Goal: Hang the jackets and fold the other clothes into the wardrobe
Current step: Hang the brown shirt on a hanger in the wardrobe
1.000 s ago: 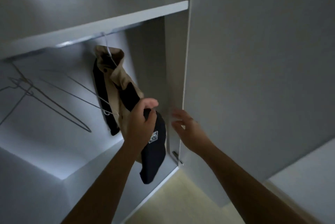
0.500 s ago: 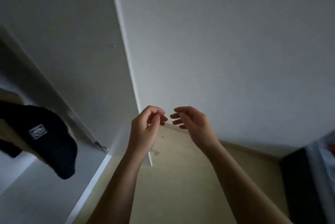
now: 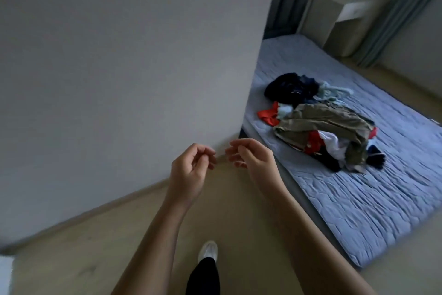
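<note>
Okay | your left hand [image 3: 189,170] and right hand [image 3: 251,160] were loosely curled, empty, near each other | likely freed to grab from clothes pile [image 3: 330,125] on bed [image 3: 358,211]

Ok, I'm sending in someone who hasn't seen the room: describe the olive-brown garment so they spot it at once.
Find the bed with the blue quilted cover; a pile of clothes lies on it. The olive-brown garment is the biggest piece, draped over a white one, and the only khaki thing there.
</note>
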{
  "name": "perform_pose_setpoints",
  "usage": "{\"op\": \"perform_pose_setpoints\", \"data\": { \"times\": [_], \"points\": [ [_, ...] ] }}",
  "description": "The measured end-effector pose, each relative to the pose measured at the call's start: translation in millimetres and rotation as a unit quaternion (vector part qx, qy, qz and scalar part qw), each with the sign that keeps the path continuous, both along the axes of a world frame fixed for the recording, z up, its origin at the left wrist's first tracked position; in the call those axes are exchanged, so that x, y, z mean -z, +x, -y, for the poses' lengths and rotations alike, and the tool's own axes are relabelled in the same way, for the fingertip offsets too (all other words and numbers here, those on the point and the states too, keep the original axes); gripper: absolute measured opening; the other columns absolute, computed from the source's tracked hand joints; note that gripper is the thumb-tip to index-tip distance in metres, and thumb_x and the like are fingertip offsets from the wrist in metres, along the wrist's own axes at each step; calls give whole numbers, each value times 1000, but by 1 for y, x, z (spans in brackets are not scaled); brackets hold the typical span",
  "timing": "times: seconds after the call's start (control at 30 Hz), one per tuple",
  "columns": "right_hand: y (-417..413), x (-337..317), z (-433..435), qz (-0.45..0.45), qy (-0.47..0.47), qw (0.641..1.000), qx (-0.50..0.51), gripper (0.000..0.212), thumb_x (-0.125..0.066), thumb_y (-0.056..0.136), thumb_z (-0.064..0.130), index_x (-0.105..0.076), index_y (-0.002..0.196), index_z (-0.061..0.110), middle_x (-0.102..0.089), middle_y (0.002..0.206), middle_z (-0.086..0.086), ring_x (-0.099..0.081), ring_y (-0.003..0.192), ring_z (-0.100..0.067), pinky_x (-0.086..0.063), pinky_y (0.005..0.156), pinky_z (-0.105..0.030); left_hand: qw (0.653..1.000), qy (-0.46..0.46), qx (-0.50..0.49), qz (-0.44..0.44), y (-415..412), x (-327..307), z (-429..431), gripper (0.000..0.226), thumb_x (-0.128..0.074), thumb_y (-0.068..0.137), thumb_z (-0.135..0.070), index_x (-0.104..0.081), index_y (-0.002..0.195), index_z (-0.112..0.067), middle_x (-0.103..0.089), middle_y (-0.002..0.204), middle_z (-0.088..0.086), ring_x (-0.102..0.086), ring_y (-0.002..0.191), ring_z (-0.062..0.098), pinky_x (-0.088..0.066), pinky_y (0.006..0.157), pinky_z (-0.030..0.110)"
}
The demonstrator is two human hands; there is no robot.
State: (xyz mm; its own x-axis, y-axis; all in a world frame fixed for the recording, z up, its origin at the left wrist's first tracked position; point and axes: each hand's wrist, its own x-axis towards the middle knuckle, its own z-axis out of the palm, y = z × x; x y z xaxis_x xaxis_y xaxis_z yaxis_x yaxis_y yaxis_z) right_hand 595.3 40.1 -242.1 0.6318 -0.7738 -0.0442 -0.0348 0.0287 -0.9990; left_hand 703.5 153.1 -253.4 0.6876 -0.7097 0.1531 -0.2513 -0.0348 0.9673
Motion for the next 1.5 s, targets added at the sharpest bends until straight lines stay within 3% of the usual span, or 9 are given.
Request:
{"op": "perform_pose_setpoints", "data": {
  "times": [0.13, 0.4, 0.5, 0.6, 0.73, 0.97, 1.1, 1.3, 1.5],
  "points": [
    [-20, 9, 101, -12, 6, 995, 95, 29, -43, 96, -4, -66, 90, 12, -71, 82, -6, -66, 73, -20, -51, 74, -37, 996, 11, 92, 3, 0, 13, 118, 29, -49, 91, 3, -62, 83, -21, -69, 75, -2, -66, 71, 12, -52, 69, 20],
    [-59, 13, 276, -18, 30, 964, 265, 29, -41, 96, -6, -65, 90, 9, -69, 83, -12, -65, 70, -18, -53, 68, -28, 968, 26, 249, -21, 2, 17, 350, 28, -47, 91, 4, -63, 84, -18, -69, 73, -2, -66, 69, 14, -50, 66, 16],
    [-85, 24, 318, -26, 53, 945, 323, 27, -41, 96, -7, -65, 93, 4, -68, 83, -13, -64, 71, -21, -51, 67, -29, 956, 45, 289, -38, -12, 27, 414, 27, -45, 91, 5, -63, 84, -14, -68, 73, 2, -65, 70, 19, -52, 68, 22],
    [-107, 42, 356, -31, 78, 929, 360, 24, -41, 96, -6, -65, 99, -2, -69, 82, -12, -64, 71, -20, -51, 67, -28, 949, 58, 306, -53, -25, 46, 464, 28, -45, 91, 6, -63, 83, -14, -68, 72, 2, -65, 68, 19, -54, 69, 27],
    [-120, 68, 415, -39, 116, 925, 361, 27, -41, 97, -4, -65, 92, 8, -69, 79, -8, -63, 68, -19, -48, 67, -29, 950, 78, 296, -69, -35, 81, 520, 33, -45, 91, 6, -64, 80, -20, -69, 73, 0, -65, 66, 16, -54, 67, 24],
    [-126, 134, 541, -63, 204, 909, 357, 27, -41, 95, -4, -64, 90, 8, -69, 76, -6, -61, 57, -10, -45, 57, -21, 947, 168, 261, -81, -34, 155, 625, 35, -46, 89, 7, -63, 77, -21, -69, 69, 0, -64, 64, 14, -50, 67, 28],
    [-125, 197, 597, -67, 297, 876, 374, 26, -39, 96, -2, -63, 96, 7, -69, 73, -2, -61, 54, -8, -44, 56, -22, 929, 244, 275, -39, -34, 209, 689, 34, -46, 88, 6, -62, 75, -22, -68, 64, -4, -63, 64, 15, -50, 63, 20],
    [-137, 285, 666, -102, 363, 840, 390, 30, -38, 93, -1, -65, 89, 12, -71, 76, -2, -61, 63, -14, -44, 57, -25, 883, 311, 346, 66, -38, 296, 759, 28, -50, 86, -2, -62, 78, -26, -69, 71, -8, -61, 66, 10, -48, 66, 29],
    [-147, 373, 729, -221, 321, 831, 397, 23, -46, 90, 4, -62, 99, 17, -66, 100, -8, -61, 81, -19, -49, 60, -27, 822, 340, 399, 220, -27, 386, 811, 21, -58, 84, -11, -60, 104, -18, -61, 104, -4, -57, 102, 17, -46, 84, 31]
  ]
}}
